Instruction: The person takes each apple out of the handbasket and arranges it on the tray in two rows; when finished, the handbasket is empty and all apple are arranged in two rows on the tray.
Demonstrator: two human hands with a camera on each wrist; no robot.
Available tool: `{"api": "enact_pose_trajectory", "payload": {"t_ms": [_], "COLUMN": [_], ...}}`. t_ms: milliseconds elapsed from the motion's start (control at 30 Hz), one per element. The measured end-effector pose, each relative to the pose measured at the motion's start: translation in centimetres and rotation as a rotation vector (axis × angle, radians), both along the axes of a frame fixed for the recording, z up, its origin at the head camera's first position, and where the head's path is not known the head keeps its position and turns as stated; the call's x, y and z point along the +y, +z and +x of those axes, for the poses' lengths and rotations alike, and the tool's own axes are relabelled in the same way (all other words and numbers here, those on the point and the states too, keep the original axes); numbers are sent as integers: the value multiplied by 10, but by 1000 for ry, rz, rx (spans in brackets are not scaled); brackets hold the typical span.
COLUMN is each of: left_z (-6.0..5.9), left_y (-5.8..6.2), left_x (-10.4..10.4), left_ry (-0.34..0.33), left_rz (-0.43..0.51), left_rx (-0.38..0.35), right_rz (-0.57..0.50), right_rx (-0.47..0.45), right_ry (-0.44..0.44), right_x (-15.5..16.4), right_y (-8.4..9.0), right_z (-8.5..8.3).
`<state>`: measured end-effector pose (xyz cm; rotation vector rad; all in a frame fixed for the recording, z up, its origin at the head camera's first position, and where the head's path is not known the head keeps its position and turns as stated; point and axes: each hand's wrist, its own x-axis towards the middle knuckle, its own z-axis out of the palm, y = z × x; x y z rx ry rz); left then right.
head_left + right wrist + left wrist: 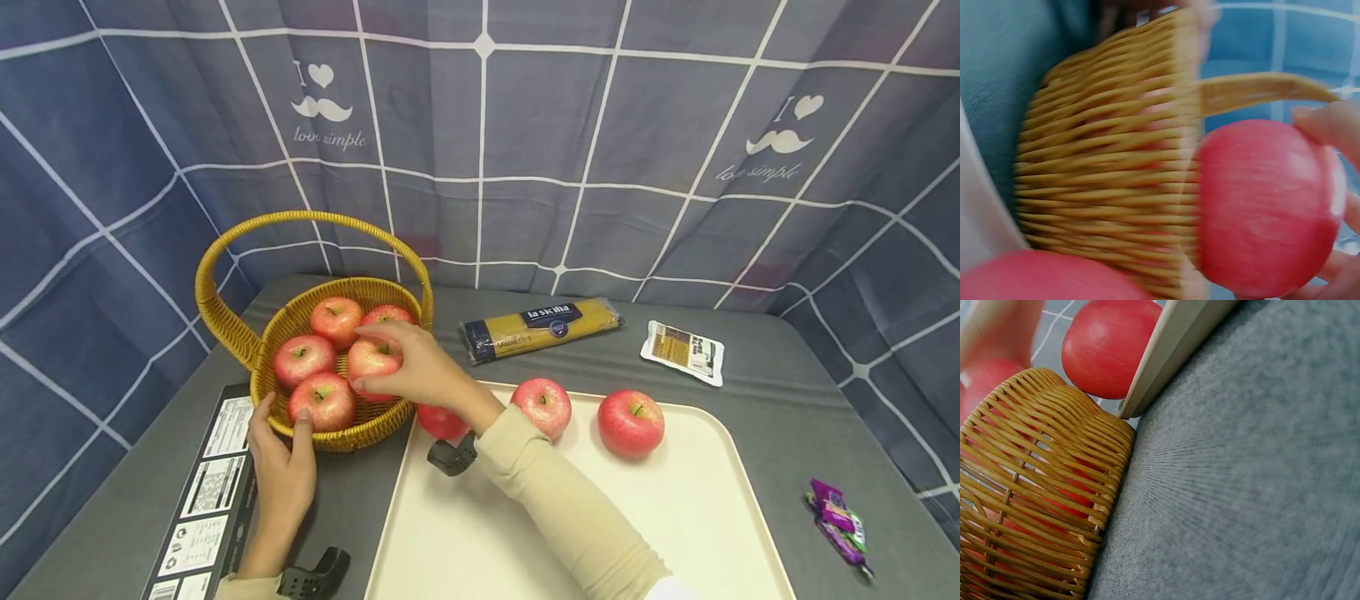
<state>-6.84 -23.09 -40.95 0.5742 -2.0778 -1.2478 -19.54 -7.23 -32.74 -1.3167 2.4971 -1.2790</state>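
Observation:
A yellow wicker basket (382,429) with a tall arched handle stands at the left, several red apples (321,402) inside it. My right hand (420,367) grips an apple (372,358) at the basket's right side; in the right wrist view that apple (1266,206) shows at the rim, fingers around its far side. At the basket's front left, my left hand (285,462) holds the rim, its thumb by the nearest apple. On the cream tray (480,533) lie more apples (631,423), one (441,422) partly hidden behind my right wrist.
A spaghetti pack (543,327) and a small white-edged packet (683,352) lie behind the tray. Purple-wrapped sweets (836,521) are at the far right. A black box with white labels (206,492) lies left of my left forearm. A blue checked curtain (540,125) hangs behind.

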Motion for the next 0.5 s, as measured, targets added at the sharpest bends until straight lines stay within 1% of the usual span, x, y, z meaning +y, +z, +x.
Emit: {"api": "enact_pose_trajectory", "payload": {"t_ms": [67,167,233,300,367,500], "left_z": [-1,-2,-2,-2,-2,-1], "left_y": [0,0,0,-1,-2,-2], "left_x": [0,1,1,2,2,2], "left_ry": [-2,-3,-5,-5,0,3], "left_rz": [-7,-11,-10,-6,-4,-2], "left_rx": [4,9,9,6,3,0], "right_rz": [-62,-124,-136,-148,-150,-96], "right_rx": [1,-10,-4,8,43,72], "right_ry": [-2,-21,-49,-81,-123,-277], "right_x": [16,47,72,101,133,200], "right_y": [13,30,38,42,42,38], "right_z": [4,10,14,15,16,17]}}
